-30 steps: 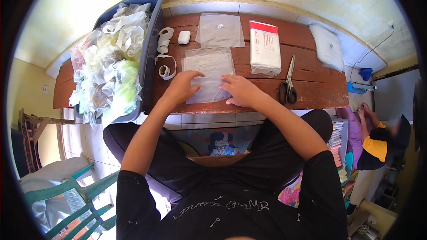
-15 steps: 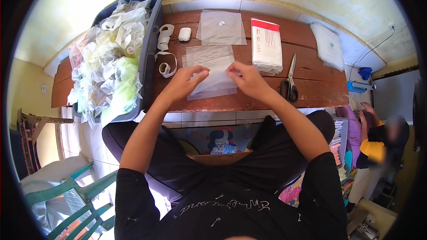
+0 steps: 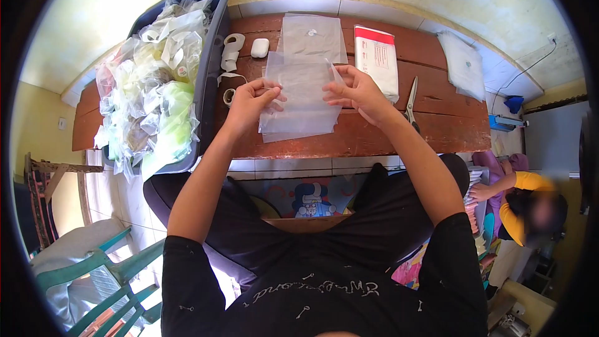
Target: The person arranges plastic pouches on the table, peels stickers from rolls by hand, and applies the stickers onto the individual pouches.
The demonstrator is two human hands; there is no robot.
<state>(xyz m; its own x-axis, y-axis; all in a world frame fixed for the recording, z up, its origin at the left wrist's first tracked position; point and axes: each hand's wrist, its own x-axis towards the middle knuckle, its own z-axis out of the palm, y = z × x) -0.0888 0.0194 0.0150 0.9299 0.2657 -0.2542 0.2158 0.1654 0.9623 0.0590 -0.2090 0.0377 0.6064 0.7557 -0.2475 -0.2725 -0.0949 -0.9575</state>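
Nr table edge (image 3: pixel 349 151), hands (image 3: pixel 249 101) (image 3: pixel 363 95) holding clr bag (image 3: pixel 302 81)

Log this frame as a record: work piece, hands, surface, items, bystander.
Work piece: clear plastic sheet, lying over more film
Left hand: at the sheet's left edge, fingers curled; firm pinch unclear
Right hand: at its right edge, by a raised flap; firm pinch unclear
Surface: brown wooden table
Items left: grey tub heaped with crumpled plastic; small white case
Items right: red-and-white pack; scissors, partly hidden
Bystander: another person's hand, lower right
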